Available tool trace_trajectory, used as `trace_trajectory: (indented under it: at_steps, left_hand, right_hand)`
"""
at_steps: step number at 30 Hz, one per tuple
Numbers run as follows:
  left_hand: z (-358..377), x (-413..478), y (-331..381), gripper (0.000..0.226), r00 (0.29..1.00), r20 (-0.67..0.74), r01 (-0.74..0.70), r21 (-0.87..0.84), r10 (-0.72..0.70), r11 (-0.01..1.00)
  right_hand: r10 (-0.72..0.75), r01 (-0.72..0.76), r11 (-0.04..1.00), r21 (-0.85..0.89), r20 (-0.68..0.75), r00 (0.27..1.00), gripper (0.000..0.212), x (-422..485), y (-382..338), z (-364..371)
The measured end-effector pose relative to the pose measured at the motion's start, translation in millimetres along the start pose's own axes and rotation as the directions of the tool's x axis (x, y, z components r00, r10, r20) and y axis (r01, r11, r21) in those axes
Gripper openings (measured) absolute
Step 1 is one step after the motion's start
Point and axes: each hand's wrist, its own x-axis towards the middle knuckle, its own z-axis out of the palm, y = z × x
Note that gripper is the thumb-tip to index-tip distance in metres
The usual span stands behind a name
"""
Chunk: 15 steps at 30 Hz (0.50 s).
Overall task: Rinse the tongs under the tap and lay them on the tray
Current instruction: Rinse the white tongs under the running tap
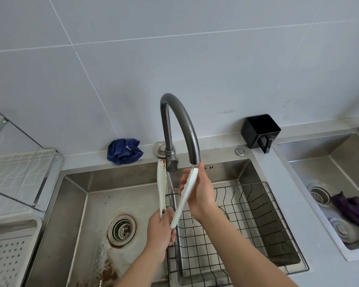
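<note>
gripping tongs (161,183) low, left hand (161,230) angled up; right hand (200,192) holds one blade under the tap (180,112).

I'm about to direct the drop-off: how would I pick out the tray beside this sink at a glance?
Start at the steel sink under the curved grey tap, then look left of it, to the picture's lower left edge. The tray there is white with rows of small round holes, unlike the white wire rack behind it and the black wire basket inside the sink.
</note>
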Motion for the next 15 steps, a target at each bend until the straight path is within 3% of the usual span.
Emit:
trace_trajectory:
  at_steps: [2,4,7,9,12,15]
  left_hand:
    - [-1,4,-2,0.026,1.0,-0.002,-0.025,0.034,0.025,0.999]
    - [1,7,-2,0.027,0.998,-0.011,-0.053,0.062,0.054,0.997]
    - [7,8,1,0.026,0.997,-0.016,-0.072,0.009,0.072,0.997]
    - [11,7,3,0.027,0.997,0.01,-0.079,-0.027,0.079,0.997]
    - [12,6,5,0.033,0.996,0.051,-0.071,-0.042,0.074,0.997]
    - [9,8,10,0.035,0.993,0.107,-0.04,-0.018,0.042,0.999]
  right_hand:
    - [-0.087,0.087,0.996,-0.031,-0.005,0.996,0.051,1,-6,4]
    - [-0.162,0.161,0.971,-0.178,0.006,0.987,0.041,0,-8,8]
    - [-0.144,0.121,0.937,-0.328,-0.048,0.988,0.051,1,-8,11]
    - [-0.028,0.014,0.968,-0.25,-0.056,0.998,0.055,3,-14,10]
    - [0.174,-0.171,0.985,-0.031,0.099,0.98,0.054,1,-23,4]
    - [0.17,-0.204,0.972,0.113,0.25,0.953,0.055,-7,-16,-3]
